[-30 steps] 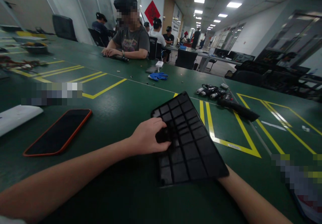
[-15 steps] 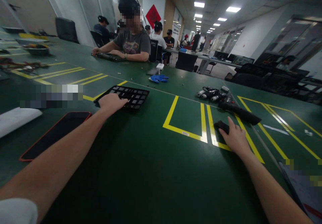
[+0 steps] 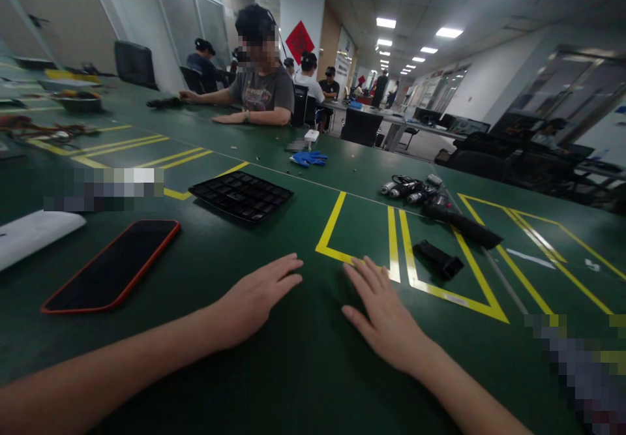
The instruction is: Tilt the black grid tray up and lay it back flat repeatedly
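Withdrawn since the earlier frame: the bare left hand (image 3: 259, 295), off the flat black plastic-looking panel with its grid of square cells (image 3: 241, 196), and the bare right hand (image 3: 386, 314), off the small black oblong piece (image 3: 437, 259). Panel lay grid side up on the dark green tabletop (image 3: 293, 389), beyond the left hand's fingertips and a little to their left, clearly apart from them. Its longer axis appeared to run left to right, right end somewhat nearer the wearer. Left hand was the nearer by far; right hand stood well off across the middle. Oblong piece lay on the other side, within a bracket of yellow tape (image 3: 401, 246), right of the right hand's fingertips and apart from them, its long axis slanting from far left to near right. Right hand was plainly the nearer to that one. Grip: both hands held nothing, palms down, fingers extended; right fingers fanned a little, left ones closer together. Whether either palm touched the table could not be told. Farther out, a long black tapered object (image 3: 464, 226) lay beyond the oblong piece, next to a tangle of silver cylinders and black cords (image 3: 408, 188). Orange-edged dark phone (image 3: 115, 265) lay left of the left hand; blue glove (image 3: 309, 158) lay beyond both hands.
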`<state>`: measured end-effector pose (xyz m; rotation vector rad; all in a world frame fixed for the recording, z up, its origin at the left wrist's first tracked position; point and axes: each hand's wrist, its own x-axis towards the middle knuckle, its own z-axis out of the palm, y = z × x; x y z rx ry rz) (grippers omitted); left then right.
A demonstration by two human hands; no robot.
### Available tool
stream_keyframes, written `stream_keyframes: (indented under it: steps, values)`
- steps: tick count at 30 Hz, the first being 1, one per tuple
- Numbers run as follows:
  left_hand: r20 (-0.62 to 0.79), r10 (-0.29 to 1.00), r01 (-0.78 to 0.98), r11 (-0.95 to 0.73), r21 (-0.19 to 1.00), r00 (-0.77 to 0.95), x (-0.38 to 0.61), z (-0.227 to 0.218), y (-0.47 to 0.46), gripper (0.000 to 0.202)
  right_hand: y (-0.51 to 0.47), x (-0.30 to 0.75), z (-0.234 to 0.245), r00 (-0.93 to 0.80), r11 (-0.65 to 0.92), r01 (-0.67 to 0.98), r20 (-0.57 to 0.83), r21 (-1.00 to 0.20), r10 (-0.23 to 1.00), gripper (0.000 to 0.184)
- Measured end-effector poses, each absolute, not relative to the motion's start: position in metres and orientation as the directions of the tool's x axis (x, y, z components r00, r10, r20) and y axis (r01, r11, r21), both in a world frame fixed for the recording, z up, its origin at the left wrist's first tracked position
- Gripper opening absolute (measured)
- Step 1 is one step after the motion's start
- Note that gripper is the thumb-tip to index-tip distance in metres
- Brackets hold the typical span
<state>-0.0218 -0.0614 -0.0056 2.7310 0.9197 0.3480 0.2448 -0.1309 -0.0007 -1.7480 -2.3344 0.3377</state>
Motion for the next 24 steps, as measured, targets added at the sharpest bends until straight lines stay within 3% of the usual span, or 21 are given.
stream_keyframes:
  steps: [4,8,11,14,17,20,24]
  values:
    - [0.094,0.602,0.551,-0.775,0.309,0.793,-0.030,-0.013,-0.071,0.067,-0.147,0.221,0.002,-0.490,0.452,0.847,-0.082,-0.281,0.868,0.055]
    - [0.135,0.605,0.565,-0.788,0.246,0.785,-0.025,-0.004,-0.071,0.052,-0.145,0.222,0.003,-0.507,0.476,0.841,-0.066,-0.257,0.859,0.055]
    - [0.197,0.554,0.518,-0.830,0.206,0.809,-0.017,0.014,-0.092,0.043,-0.131,0.244,0.004,-0.461,0.456,0.868,0.021,-0.199,0.887,0.053]
    - [0.144,0.415,0.368,-0.891,0.267,0.899,-0.009,0.036,-0.124,0.049,-0.112,0.288,0.004,-0.208,0.226,0.973,0.232,-0.054,0.950,0.051]
    - [0.037,0.227,0.196,-0.903,0.382,0.973,-0.004,0.050,-0.144,0.051,-0.096,0.339,-0.002,0.065,-0.100,0.993,0.416,0.062,0.907,0.055]
    - [-0.027,0.165,0.158,-0.867,0.473,0.986,-0.001,0.053,-0.149,0.049,-0.090,0.376,-0.014,0.252,-0.285,0.957,0.341,0.049,0.906,0.058]
    - [-0.071,0.181,0.193,-0.864,0.464,0.981,0.001,0.047,-0.148,0.045,-0.087,0.392,-0.029,0.297,-0.294,0.955,0.202,-0.045,0.933,0.058]
